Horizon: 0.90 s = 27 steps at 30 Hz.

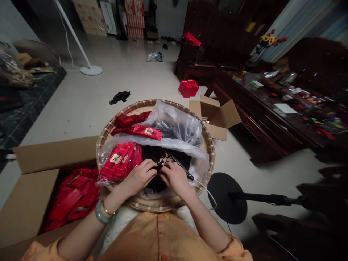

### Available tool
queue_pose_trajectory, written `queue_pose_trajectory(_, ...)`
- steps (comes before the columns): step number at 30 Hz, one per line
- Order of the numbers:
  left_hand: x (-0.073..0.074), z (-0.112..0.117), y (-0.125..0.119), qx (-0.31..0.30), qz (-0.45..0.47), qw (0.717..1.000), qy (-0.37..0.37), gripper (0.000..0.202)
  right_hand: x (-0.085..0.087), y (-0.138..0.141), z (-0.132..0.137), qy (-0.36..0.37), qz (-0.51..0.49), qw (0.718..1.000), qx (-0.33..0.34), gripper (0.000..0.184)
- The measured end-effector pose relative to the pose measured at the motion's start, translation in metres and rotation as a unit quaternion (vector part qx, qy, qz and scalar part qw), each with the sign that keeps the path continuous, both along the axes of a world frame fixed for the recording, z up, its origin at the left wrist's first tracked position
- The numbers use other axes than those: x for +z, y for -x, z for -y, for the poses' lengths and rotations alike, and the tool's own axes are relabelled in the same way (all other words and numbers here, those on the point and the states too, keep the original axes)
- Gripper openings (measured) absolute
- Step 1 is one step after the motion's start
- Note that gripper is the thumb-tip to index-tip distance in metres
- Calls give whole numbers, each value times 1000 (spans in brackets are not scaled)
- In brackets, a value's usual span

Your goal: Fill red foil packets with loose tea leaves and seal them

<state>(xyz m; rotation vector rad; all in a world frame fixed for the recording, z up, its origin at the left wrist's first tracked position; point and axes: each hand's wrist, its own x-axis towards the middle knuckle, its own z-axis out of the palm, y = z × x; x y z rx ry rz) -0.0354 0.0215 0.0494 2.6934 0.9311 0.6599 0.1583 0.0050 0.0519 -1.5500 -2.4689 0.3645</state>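
Observation:
My left hand (pixel 141 175) and my right hand (pixel 175 177) meet over a heap of dark, dry loose leaves (pixel 154 154), which look like tea. Both hands have fingers curled in, tips almost touching; whatever they pinch is too dark and small to make out. Beside my right hand lies a slim black corded tool (pixel 182 167), its white cable running off to the right. A stack of red printed packets (pixel 119 161) sits left of my left hand. Clear plastic sheeting (pixel 174 121) lies under and behind the leaves, with more red sachets (pixel 148 132) across it.
Everything rests in a round woven bamboo tray (pixel 210 145) at my lap. An open carton (pixel 29 203) of red packets stands at left, a smaller open carton (pixel 231 114) at right. A stand with a round black base (pixel 227 199) is close on the right. A red box (pixel 188 88) sits on the floor.

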Motion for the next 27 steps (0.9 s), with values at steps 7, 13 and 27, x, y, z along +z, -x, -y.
queue_pose_trajectory(7,2,-4,-3,-4,3,999,33,19,-1,-3,-1,-7,-2,1000,-5,17)
queue_pose_trajectory(13,-5,-2,0,4,-9,1000,8,18,10,-7,1,-50,-41,998,17,15)
queue_pose_trajectory(27,-11,4,-9,7,46,998,-42,20,2,16,-15,-14,119,992,30,20)
